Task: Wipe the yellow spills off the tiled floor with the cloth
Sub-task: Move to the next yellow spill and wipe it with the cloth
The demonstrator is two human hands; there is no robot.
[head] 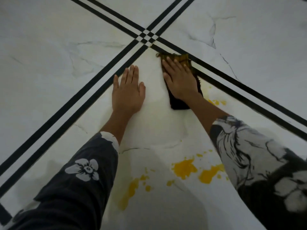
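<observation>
Obs.: you are pressing the cloth [180, 103] flat under your right hand [180, 80].
Both hands are lying open, fingers extended; left hand [127, 92] is resting on bare tiled floor [49, 55]; yellow spills [184, 168] are sitting nearer; no writing legible.

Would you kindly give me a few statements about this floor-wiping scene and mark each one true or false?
1. The right hand presses flat on the cloth. True.
2. The left hand holds a second cloth. False: it rests bare and flat on the tiled floor.
3. All the yellow spills have been wiped away. False: several patches remain near the person, between the sleeves.
4. The cloth lies close to where the black floor stripes cross. True.
5. The cloth is white. False: it is dark, with a yellowish far end.
</observation>
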